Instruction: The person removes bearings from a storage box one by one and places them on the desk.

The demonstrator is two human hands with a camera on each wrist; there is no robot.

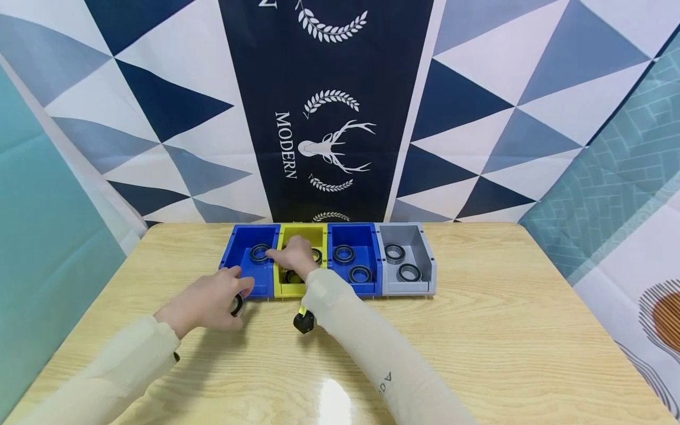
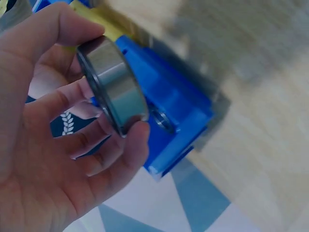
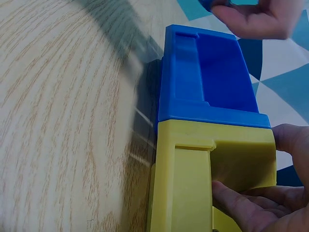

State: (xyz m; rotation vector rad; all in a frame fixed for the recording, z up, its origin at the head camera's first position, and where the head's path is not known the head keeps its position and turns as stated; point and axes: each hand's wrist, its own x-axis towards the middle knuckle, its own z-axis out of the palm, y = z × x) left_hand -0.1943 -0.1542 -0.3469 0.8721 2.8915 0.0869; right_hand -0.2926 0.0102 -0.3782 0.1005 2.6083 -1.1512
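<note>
Evidently two-handed work: left hand [image 1: 211, 298] pinches a bearing [image 2: 116, 79] by its edges, just in front of the left blue bin [image 1: 264, 285]; right hand [image 1: 297, 258] appears to grip the yellow bin [image 1: 289, 290] by its left wall, fingers inside. Advisable: steady fingertip hold, bearing carried clear of the front lip. Bin walls crowd the right hand; bare table [image 1: 510, 336] lies nearer the person.

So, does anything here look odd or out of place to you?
Only the dark wall panel: its deer and the word MODERN lie sideways, as if hung on its side. The bins stand in a neat row, and nothing looks spilled; the left hand simply holds one metal ring.
</note>
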